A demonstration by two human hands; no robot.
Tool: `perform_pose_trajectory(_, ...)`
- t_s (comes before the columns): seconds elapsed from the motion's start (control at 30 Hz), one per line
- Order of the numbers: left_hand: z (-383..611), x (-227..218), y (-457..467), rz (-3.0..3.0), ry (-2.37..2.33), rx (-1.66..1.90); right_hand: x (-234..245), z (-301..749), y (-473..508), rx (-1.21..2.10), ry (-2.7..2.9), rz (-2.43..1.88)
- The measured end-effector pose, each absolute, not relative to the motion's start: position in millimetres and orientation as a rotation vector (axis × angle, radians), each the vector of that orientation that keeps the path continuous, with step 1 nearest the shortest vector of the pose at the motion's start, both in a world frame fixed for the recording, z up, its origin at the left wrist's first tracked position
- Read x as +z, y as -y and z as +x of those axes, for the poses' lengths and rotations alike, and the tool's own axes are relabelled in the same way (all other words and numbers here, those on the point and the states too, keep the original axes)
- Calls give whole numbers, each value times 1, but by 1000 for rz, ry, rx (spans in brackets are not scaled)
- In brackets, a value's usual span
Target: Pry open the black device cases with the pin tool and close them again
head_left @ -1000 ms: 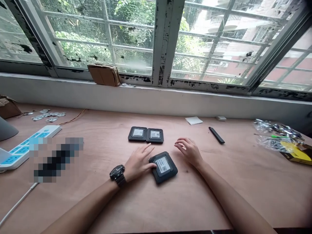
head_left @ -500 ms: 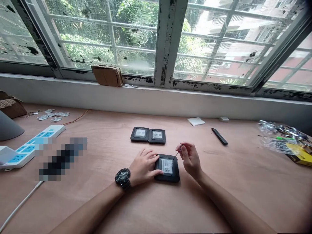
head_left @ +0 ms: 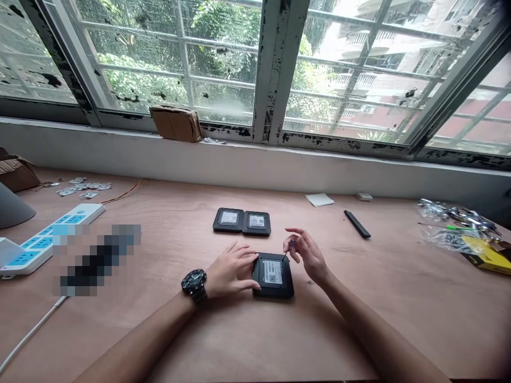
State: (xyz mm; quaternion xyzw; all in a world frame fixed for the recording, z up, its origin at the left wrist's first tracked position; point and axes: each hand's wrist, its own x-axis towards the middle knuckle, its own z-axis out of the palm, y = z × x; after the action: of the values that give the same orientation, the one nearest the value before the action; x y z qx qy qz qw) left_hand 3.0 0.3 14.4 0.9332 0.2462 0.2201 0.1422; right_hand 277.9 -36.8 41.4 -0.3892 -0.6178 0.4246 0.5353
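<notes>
A flat black case with rounded corners and a white printed label (head_left: 273, 272) lies on the table in front of me. My left hand (head_left: 231, 270) rests at its left side, fingers spread, with the index fingertip at the upper left corner and the thumb at the lower left edge. In my right hand (head_left: 309, 255) a small thin screwdriver (head_left: 293, 243) is pinched upright between the fingers. Its tip meets the case near the upper right corner; any screw there is too small to make out.
Behind the case lie two similar black cases (head_left: 228, 219) side by side. A black bar (head_left: 357, 224) and a white pad (head_left: 319, 200) are to the right. Bagged metal parts (head_left: 459, 218) and a yellow box (head_left: 485, 258) lie far right, a power strip (head_left: 51, 236) left.
My left thumb has drawn back from the case's top to its edge. The fingers of my right hand have shifted on the screwdriver, which now stands more upright.
</notes>
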Motion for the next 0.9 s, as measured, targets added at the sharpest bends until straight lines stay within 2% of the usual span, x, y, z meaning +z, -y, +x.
perform_pose_trajectory(0.17, -21, 10, -19, 2588, -783, 625, 39, 274, 39, 793, 1528, -1021)
perform_pose_trajectory(0.3, -33, 7, -30, 2504, -852, 635, 38, 252, 34, 623, 1418, -917)
perform_pose_trajectory(0.57, -29, 8, -27, 2484, -852, 687, 22, 222, 15, 720, 1544, -904)
perform_pose_trajectory(0.73, -30, 6, -29, 2508, -827, 677, 32, 223, 20, 709, 1633, -991)
perform_pose_trajectory(0.9, -29, 5, -30, 2540, -810, 677, 38, 222, 18, 1053, 1530, -877)
